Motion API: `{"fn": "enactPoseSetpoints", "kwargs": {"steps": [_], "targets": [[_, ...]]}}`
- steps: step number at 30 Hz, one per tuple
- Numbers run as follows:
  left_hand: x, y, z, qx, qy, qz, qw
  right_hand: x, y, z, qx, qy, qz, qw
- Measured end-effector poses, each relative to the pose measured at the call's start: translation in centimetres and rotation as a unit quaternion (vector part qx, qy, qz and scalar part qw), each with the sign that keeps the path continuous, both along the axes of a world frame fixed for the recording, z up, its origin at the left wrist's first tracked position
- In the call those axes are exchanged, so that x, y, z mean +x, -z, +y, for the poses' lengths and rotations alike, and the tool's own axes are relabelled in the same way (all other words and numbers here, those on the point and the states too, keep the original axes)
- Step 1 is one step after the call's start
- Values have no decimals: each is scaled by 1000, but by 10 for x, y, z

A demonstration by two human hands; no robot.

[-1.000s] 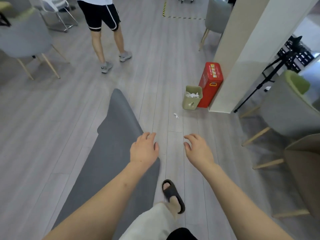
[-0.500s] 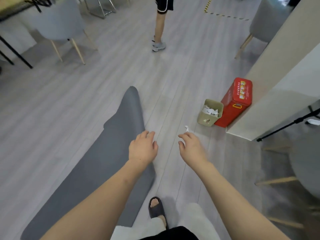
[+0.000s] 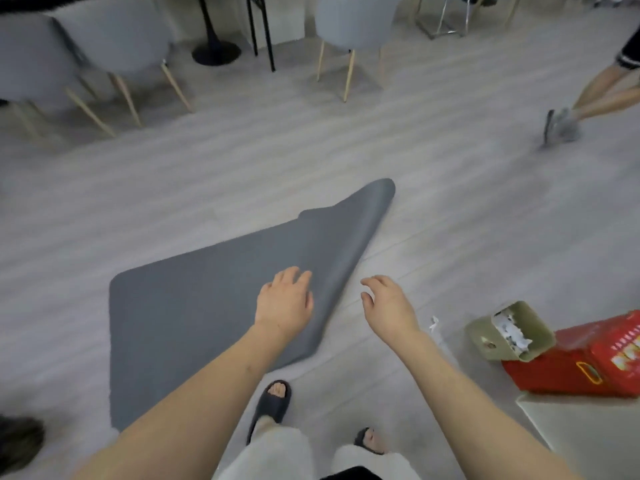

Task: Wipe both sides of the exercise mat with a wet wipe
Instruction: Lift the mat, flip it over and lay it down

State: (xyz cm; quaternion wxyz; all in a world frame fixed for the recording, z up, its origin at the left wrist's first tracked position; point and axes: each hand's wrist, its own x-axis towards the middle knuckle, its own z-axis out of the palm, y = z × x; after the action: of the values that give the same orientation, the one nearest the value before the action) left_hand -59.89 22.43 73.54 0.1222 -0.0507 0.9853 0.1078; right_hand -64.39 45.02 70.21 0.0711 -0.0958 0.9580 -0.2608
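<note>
Currently I see the grey exercise mat (image 3: pixel 194 306) lying on the wood floor (image 3: pixel 242 168), its far corner (image 3: pixel 374 195) folded over and its right edge curled up. Left hand (image 3: pixel 285 308) is over that curled edge, fingers loosely spread, grip holding nothing I can make out (contact with the mat unclear). Right hand (image 3: pixel 389 308) hangs above bare floor just right of the mat, fingers open and curved, empty. Small bin (image 3: pixel 509 332) with crumpled white wipes sits against a red box (image 3: pixel 588 362) at right.
</note>
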Motion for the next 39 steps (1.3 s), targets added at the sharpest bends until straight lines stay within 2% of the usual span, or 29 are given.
{"fn": "enactPoseSetpoints", "kwargs": {"steps": [6,11,22,29,39], "targets": [[40,17,14,12,-84,-29,996,-7,13,8,-2,-84,7,996],[54,51,13,11,-98,-63,993,-12,42,4,5,-114,-3,993],[31,170,31,20,-149,-109,983,-53,166,4,18,-176,-50,983],[12,313,56,11,-167,-146,975,-76,292,15,6,-224,-57,973],[-8,601,44,14,-135,-167,977,-118,544,-8,43,-249,-33,967]]}}
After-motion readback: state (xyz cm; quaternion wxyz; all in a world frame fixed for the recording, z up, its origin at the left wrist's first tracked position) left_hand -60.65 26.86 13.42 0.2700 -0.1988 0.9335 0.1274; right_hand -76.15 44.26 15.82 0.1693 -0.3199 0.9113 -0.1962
